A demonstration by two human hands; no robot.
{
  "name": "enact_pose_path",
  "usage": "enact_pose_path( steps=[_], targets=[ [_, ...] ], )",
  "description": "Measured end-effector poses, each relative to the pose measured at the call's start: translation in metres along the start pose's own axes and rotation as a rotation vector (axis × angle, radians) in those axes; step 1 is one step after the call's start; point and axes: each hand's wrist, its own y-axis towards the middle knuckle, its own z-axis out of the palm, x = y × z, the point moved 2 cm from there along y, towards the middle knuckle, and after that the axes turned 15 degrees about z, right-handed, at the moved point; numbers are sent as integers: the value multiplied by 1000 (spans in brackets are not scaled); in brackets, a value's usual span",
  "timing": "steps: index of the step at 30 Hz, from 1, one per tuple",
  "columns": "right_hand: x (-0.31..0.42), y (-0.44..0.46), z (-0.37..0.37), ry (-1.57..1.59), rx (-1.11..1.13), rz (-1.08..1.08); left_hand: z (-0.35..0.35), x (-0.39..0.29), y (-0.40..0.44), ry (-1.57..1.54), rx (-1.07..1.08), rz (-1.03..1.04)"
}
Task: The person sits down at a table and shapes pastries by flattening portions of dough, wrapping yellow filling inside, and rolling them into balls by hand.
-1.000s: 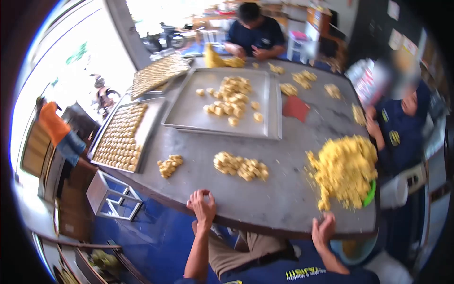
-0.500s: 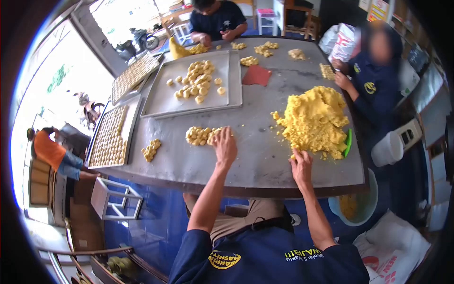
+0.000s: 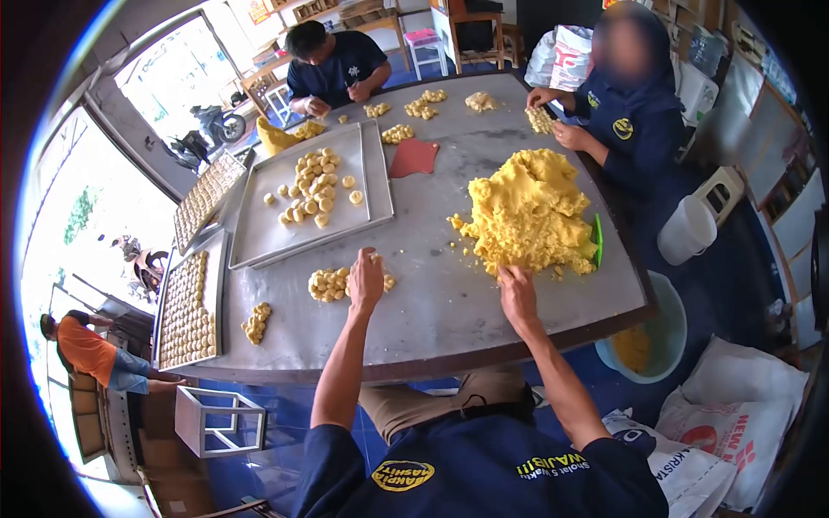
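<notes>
A pile of small pale dough balls (image 3: 328, 284) lies on the grey table (image 3: 414, 319). Over its right part is my left hand (image 3: 366, 278), its fingers closed on a small pale piece at their tips. My right hand (image 3: 517, 291) touches the lower edge of the large yellow crumbly mound (image 3: 531, 211); its fingertips are bent into the mound, and what they hold, if anything, is hidden. A green scraper (image 3: 598, 240) shows at the mound's right edge. A smaller dough group (image 3: 256, 324) sits to the left.
A tray (image 3: 376, 186) of loose balls and a tray (image 3: 216, 319) of balls in rows stand at the left. One co-worker (image 3: 337, 69) sits across the table, another (image 3: 626, 104) at the right, both handling dough. A red sheet (image 3: 414, 158) lies mid-table.
My hands have moved from the table's edge to the dough pile and the yellow mound. Since half a second ago, my left hand has lifted slightly with a piece at its fingertips. The view has shifted.
</notes>
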Motion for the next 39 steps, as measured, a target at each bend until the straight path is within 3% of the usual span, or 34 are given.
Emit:
enact_pose_path(
  steps=[1, 4, 7, 11, 15, 18, 21, 26, 27, 31, 34, 35, 38, 39],
  targets=[
    [-3, 0, -6, 18, 46, -17, -3, 7, 2, -57, -137, 4],
    [-8, -4, -11, 32, 55, -99, -8, 21, -3, -306, -22, -205],
    [-5, -11, -11, 85, 34, -200, -5, 13, -19, -315, 60, -134],
    [0, -19, 5, -68, -107, -14, 2, 7, -21, -347, 141, -159],
    [1, -13, 19, -98, -68, -37, 3, 6, 0, -281, -28, -133],
    [4, -5, 16, -153, 32, -91, 8, 12, 13, -59, -69, 240],
    [8, 2, 1, -280, 140, -113, 39, 36, 15, 208, 377, 338],
    [-10, -9, -8, -336, 66, -39, 25, 13, -2, 215, 405, 256],
    [-8, -20, -5, -408, -120, -101, 24, 12, -5, 205, 440, 252],
    [-6, -43, -4, -295, -78, -191, 3, -10, -18, 129, 577, 60],
    [-1, -29, -16, -43, 83, -41, -8, -32, -52, 235, -42, 506],
    [3, -22, -19, 37, -14, -33, -12, -41, -60, 180, -24, 511],
    [-1, -10, -6, 3, -15, -64, -10, -58, -83, -179, 267, 259],
    [-5, -9, -1, -30, -46, -142, 0, -53, -95, -59, 251, 299]
  ],
)
